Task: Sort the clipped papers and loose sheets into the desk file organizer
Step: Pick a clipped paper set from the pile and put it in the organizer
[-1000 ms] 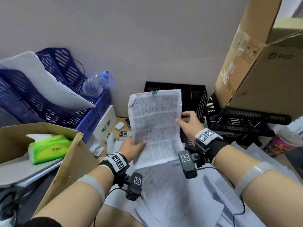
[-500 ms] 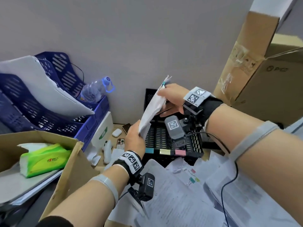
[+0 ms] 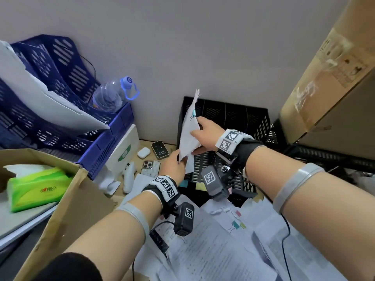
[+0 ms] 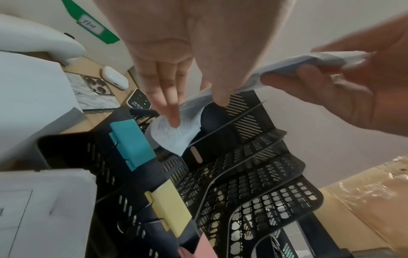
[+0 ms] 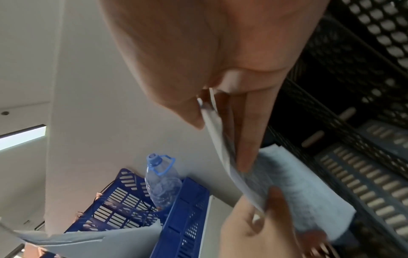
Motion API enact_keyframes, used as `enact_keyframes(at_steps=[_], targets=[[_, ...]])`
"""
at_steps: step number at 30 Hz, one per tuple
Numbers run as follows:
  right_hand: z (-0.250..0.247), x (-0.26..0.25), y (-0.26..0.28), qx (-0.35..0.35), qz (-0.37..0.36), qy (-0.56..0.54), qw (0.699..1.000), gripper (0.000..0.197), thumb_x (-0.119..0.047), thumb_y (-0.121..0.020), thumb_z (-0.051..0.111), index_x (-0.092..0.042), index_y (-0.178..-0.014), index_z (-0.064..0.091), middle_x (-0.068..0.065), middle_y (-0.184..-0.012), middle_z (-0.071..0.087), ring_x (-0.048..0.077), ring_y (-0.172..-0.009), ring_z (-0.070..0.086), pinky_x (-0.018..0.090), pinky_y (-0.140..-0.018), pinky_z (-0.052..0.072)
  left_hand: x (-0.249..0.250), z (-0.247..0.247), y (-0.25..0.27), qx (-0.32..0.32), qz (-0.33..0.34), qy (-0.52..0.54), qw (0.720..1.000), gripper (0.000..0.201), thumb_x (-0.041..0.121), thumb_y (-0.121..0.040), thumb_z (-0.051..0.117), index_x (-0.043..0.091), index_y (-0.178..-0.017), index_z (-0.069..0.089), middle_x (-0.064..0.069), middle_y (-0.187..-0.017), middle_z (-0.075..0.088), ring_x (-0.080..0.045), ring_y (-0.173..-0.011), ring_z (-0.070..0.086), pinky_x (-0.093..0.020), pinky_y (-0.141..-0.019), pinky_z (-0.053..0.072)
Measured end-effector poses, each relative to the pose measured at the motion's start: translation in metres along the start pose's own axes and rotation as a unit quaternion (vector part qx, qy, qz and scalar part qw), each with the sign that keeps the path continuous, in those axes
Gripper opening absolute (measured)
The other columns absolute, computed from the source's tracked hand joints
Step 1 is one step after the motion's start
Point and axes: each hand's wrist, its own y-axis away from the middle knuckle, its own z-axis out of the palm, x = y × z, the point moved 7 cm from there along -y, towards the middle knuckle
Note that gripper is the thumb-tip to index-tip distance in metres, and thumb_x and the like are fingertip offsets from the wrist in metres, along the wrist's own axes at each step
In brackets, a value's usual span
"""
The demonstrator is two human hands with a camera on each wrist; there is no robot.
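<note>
A sheaf of printed papers (image 3: pixel 188 136) with a teal clip (image 3: pixel 194 113) at its top stands edge-on over the left side of the black desk file organizer (image 3: pixel 233 116). My left hand (image 3: pixel 179 159) pinches its lower edge. Higher up, my right hand (image 3: pixel 195 130) pinches it just under the clip. In the left wrist view the papers' curled lower corner (image 4: pixel 176 134) dips into the leftmost slot, behind a teal clip label (image 4: pixel 132 143) on the organizer (image 4: pixel 253 174). In the right wrist view, thumb and fingers squeeze the papers (image 5: pixel 287 183).
Loose sheets (image 3: pixel 213 246) and small coloured binder clips (image 3: pixel 236 225) cover the desk in front. Blue stacked trays (image 3: pixel 60 118) with a water bottle (image 3: pixel 113 94) stand left. Phones (image 3: pixel 150 168) and an earbud case (image 3: pixel 143 153) lie beside the organizer. Cardboard boxes (image 3: pixel 334 88) flank both sides.
The clipped papers went from facing me to edge-on, then moved forward and down toward the organizer's left slot. My right hand shifted from the sheaf's side to near its clipped top.
</note>
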Motion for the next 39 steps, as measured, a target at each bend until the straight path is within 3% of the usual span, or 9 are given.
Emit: enact_keyframes(at_steps=[5, 10, 14, 17, 21, 26, 33, 36, 39], targets=[[0.020, 0.015, -0.005, -0.028, 0.001, -0.066, 0.997, 0.037, -0.011, -0.089, 0.052, -0.014, -0.126, 0.048, 0.007, -0.114, 0.060, 0.033, -0.102, 0.065, 0.053, -0.076, 0.059, -0.007, -0.002, -0.002, 0.022, -0.012, -0.006, 1.000, 0.041, 0.020, -0.100, 0.036, 0.026, -0.136, 0.057, -0.011, -0.125, 0.066, -0.036, -0.110, 0.062, -0.034, -0.091, 0.048], [0.005, 0.021, -0.019, 0.048, -0.033, -0.027, 0.998, 0.040, -0.025, -0.071, 0.046, -0.020, -0.108, 0.059, 0.006, -0.106, 0.066, 0.031, -0.097, 0.066, 0.054, -0.080, 0.056, 0.001, -0.007, 0.002, 0.069, 0.027, 0.005, 0.997, 0.042, 0.020, -0.099, 0.034, 0.028, -0.132, 0.058, -0.013, -0.111, 0.067, -0.035, -0.100, 0.062, -0.038, -0.088, 0.052], [0.003, 0.017, -0.008, 0.030, -0.025, 0.006, 0.999, 0.025, -0.024, -0.085, 0.052, -0.009, -0.104, 0.059, 0.013, -0.103, 0.068, 0.033, -0.091, 0.069, 0.054, -0.079, 0.057, 0.001, 0.009, 0.004, -0.029, -0.017, -0.001, 0.999, 0.033, 0.019, -0.103, 0.036, 0.011, -0.109, 0.067, -0.013, -0.109, 0.069, -0.032, -0.103, 0.063, -0.031, -0.086, 0.047], [0.020, 0.025, 0.003, -0.035, 0.017, -0.083, 0.996, 0.030, -0.016, -0.095, 0.052, -0.012, -0.125, 0.055, 0.012, -0.105, 0.065, 0.027, -0.085, 0.070, 0.050, -0.083, 0.058, -0.006, 0.012, 0.004, -0.062, -0.050, -0.023, 0.997, 0.041, 0.028, -0.105, 0.034, 0.006, -0.097, 0.067, -0.020, -0.107, 0.070, -0.034, -0.099, 0.064, -0.034, -0.085, 0.048], [0.040, 0.042, 0.019, -0.119, 0.053, -0.078, 0.988, 0.030, -0.019, -0.101, 0.045, -0.009, -0.128, 0.054, 0.014, -0.118, 0.063, 0.026, -0.088, 0.066, 0.037, -0.077, 0.055, -0.030, 0.006, 0.011, -0.047, -0.092, -0.011, 0.995, 0.067, 0.060, -0.101, 0.026, 0.008, -0.089, 0.066, -0.013, -0.084, 0.072, -0.031, -0.074, 0.070, -0.035, -0.071, 0.056], [0.045, 0.108, 0.047, -0.084, 0.109, -0.026, 0.990, 0.023, -0.016, -0.098, 0.046, -0.012, -0.114, 0.061, 0.011, -0.104, 0.067, 0.022, -0.076, 0.066, 0.028, -0.058, 0.052, -0.076, 0.017, 0.039, -0.101, -0.196, 0.101, 0.970, 0.058, 0.051, -0.100, 0.041, 0.007, -0.072, 0.067, -0.006, -0.061, 0.062, -0.020, -0.048, 0.054, -0.028, -0.055, 0.046], [0.091, 0.237, 0.132, -0.153, 0.276, 0.060, 0.947, 0.031, -0.025, -0.095, 0.053, -0.016, -0.124, 0.060, -0.001, -0.109, 0.061, 0.020, -0.100, 0.059, 0.032, -0.085, 0.054, -0.130, 0.056, 0.105, -0.331, -0.170, -0.115, 0.921, 0.015, 0.025, -0.094, 0.065, 0.011, -0.089, 0.060, -0.011, -0.087, 0.064, -0.026, -0.072, 0.060, -0.031, -0.067, 0.052], [0.104, 0.265, 0.153, -0.172, 0.289, 0.125, 0.933, 0.055, -0.033, -0.093, 0.056, -0.019, -0.144, 0.041, -0.002, -0.141, 0.046, 0.023, -0.133, 0.042, 0.030, -0.105, 0.038, -0.152, 0.072, 0.127, -0.358, -0.200, -0.126, 0.903, 0.020, 0.020, -0.089, 0.071, 0.018, -0.080, 0.053, -0.009, -0.074, 0.057, -0.022, -0.061, 0.056, -0.035, -0.063, 0.049], [0.116, 0.291, 0.159, -0.141, 0.310, 0.076, 0.937, 0.068, -0.034, -0.089, 0.063, -0.021, -0.148, 0.032, 0.005, -0.154, 0.036, 0.025, -0.137, 0.040, 0.032, -0.108, 0.034, -0.162, 0.081, 0.136, -0.358, -0.191, -0.119, 0.906, 0.038, 0.019, -0.080, 0.079, 0.023, -0.072, 0.043, -0.010, -0.074, 0.048, -0.021, -0.062, 0.049, -0.032, -0.063, 0.046]])
